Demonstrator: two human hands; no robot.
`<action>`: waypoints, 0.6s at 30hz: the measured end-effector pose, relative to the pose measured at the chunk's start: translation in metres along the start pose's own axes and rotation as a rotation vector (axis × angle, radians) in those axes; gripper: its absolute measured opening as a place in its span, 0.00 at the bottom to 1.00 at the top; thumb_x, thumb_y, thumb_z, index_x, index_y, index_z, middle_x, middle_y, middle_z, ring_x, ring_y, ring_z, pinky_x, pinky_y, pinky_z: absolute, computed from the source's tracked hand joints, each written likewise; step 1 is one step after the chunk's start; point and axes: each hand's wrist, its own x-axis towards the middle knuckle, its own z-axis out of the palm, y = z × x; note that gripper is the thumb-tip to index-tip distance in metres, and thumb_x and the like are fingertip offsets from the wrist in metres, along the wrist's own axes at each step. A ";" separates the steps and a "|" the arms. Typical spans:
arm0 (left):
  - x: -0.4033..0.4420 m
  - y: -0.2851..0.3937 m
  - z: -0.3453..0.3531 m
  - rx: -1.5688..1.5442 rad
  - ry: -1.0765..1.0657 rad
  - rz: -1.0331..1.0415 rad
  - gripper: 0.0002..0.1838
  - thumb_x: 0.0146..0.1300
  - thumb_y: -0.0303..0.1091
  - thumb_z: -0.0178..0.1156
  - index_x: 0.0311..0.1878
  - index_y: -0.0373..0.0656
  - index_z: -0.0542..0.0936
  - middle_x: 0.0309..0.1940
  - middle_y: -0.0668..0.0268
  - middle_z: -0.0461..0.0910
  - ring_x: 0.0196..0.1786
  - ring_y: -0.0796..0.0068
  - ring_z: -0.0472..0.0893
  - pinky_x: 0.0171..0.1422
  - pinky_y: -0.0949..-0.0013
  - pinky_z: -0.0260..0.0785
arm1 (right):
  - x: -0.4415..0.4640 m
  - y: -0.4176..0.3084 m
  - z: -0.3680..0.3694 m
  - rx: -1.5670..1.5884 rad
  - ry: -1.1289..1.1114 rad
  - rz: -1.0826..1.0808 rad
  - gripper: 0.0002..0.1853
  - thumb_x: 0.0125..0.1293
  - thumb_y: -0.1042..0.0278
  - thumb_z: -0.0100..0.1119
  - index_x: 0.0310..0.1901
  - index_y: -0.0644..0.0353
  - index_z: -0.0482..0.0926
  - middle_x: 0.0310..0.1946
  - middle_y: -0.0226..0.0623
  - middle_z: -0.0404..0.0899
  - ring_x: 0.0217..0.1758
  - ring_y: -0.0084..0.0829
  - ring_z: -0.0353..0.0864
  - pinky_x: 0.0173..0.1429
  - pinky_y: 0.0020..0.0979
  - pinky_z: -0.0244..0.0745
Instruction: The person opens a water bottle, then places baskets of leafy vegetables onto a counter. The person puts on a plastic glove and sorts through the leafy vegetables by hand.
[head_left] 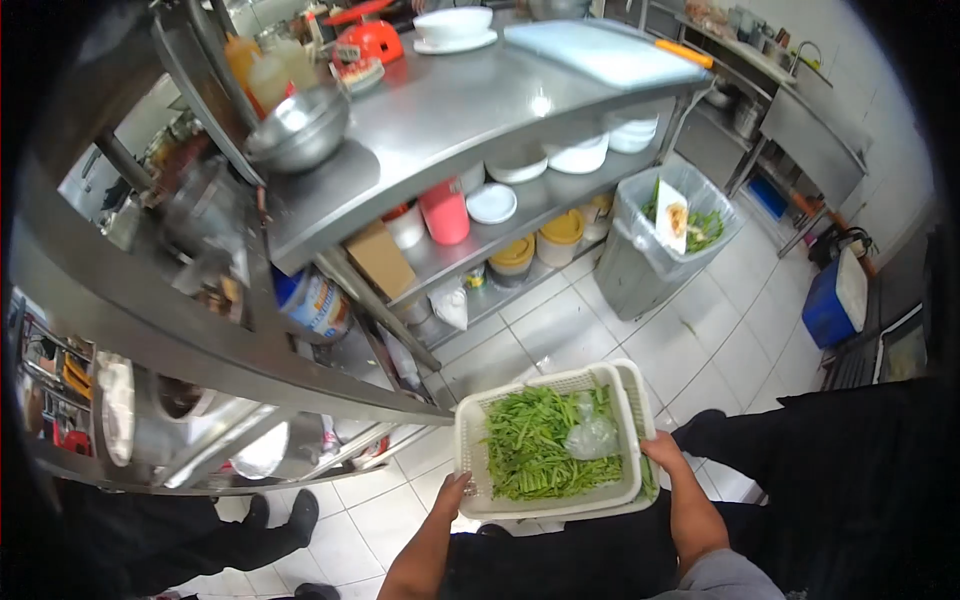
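Note:
In the head view my two hands carry a white plastic basket (468,440) at waist height. It appears nested in a second white basket (634,385) whose rim shows on the right. Cut green vegetables (540,460) fill the upper one, with a clear plastic bag (592,438) lying on them. My left hand (453,492) grips the left side near the front corner, thumb on the rim. At the right side, my right hand (662,452) is closed on the rim. The undersides of the baskets and most fingertips are hidden.
A steel table (430,110) with a metal bowl (300,130) and a cutting board (610,52) stands ahead. Beyond the baskets is a lined trash bin (650,240). A blue cooler (835,300) is at right. People's dark shoes (300,518) show at lower left.

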 end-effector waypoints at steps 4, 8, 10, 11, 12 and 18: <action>-0.076 0.103 0.024 -0.213 -0.098 0.122 0.25 0.64 0.43 0.54 0.59 0.38 0.67 0.49 0.61 0.75 0.50 0.69 0.75 0.54 0.63 0.67 | -0.094 -0.018 -0.059 0.141 0.147 -0.006 0.18 0.54 0.63 0.56 0.42 0.67 0.80 0.33 0.43 0.82 0.36 0.33 0.81 0.42 0.34 0.73; -0.155 0.220 0.041 -0.336 -0.247 0.234 0.24 0.65 0.42 0.54 0.60 0.40 0.68 0.54 0.64 0.73 0.58 0.71 0.70 0.64 0.64 0.59 | -0.209 -0.058 -0.082 0.670 0.342 0.058 0.15 0.58 0.67 0.56 0.41 0.71 0.79 0.32 0.38 0.81 0.34 0.31 0.79 0.39 0.32 0.72; -0.204 0.286 0.059 -0.340 -0.301 0.384 0.23 0.65 0.41 0.54 0.60 0.41 0.68 0.57 0.64 0.71 0.60 0.72 0.68 0.66 0.63 0.55 | -0.248 -0.070 -0.087 0.807 0.336 0.067 0.17 0.60 0.64 0.56 0.43 0.69 0.78 0.33 0.39 0.81 0.35 0.32 0.80 0.40 0.33 0.74; -0.235 0.321 0.070 -0.319 -0.304 0.481 0.22 0.67 0.40 0.51 0.60 0.41 0.68 0.57 0.64 0.71 0.60 0.71 0.68 0.65 0.62 0.57 | -0.267 -0.085 -0.086 0.972 0.329 0.050 0.17 0.61 0.63 0.54 0.46 0.69 0.77 0.35 0.40 0.81 0.37 0.33 0.81 0.43 0.34 0.75; -0.267 0.354 0.082 -0.298 -0.306 0.578 0.20 0.68 0.40 0.48 0.60 0.41 0.67 0.57 0.63 0.72 0.60 0.70 0.69 0.64 0.62 0.59 | -0.285 -0.099 -0.085 1.136 0.318 0.029 0.18 0.62 0.62 0.53 0.48 0.68 0.75 0.38 0.41 0.81 0.38 0.34 0.81 0.45 0.36 0.76; -0.382 0.464 0.116 -0.151 -0.260 0.967 0.22 0.65 0.35 0.53 0.61 0.39 0.67 0.59 0.62 0.70 0.64 0.70 0.65 0.66 0.66 0.57 | -0.319 -0.211 -0.127 1.536 0.250 -0.237 0.20 0.67 0.60 0.47 0.55 0.64 0.71 0.50 0.41 0.77 0.49 0.36 0.79 0.52 0.39 0.76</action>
